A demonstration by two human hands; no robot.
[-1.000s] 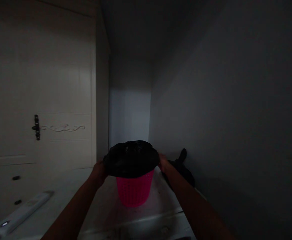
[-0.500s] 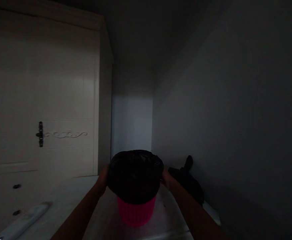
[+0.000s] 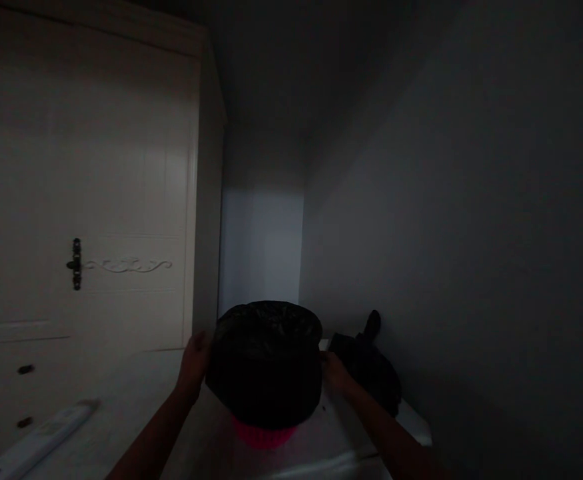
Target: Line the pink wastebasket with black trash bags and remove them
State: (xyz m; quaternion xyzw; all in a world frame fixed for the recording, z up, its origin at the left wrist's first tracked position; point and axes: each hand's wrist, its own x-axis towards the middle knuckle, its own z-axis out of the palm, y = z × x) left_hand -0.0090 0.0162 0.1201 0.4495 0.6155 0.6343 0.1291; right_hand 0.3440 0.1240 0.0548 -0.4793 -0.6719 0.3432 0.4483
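A pink slatted waste bin (image 3: pixel 264 437) stands low in the middle, and only its bottom part shows. Over its rim and far down its outside hangs a black bin bag (image 3: pixel 266 390), its mouth gathered into a round, crinkled opening at the top. At the left side of the bag, my left hand (image 3: pixel 194 367) is closed at its edge, fingertips partly lost in the dark. On the opposite side my right hand (image 3: pixel 335 372) pinches the bag's edge. Dim light hides the inside of the bin.
The bin rests on a pale surface (image 3: pixel 131 400). Behind it to the right lies a dark object (image 3: pixel 371 367) with a handle-like part sticking up, against the grey wall (image 3: pixel 446 267). A white elongated object (image 3: pixel 41 437) lies at lower left before a white wardrobe (image 3: pixel 131 200).
The bag has come further down the bin, so less pink shows. Both hands have moved slightly lower, the left one also outward.
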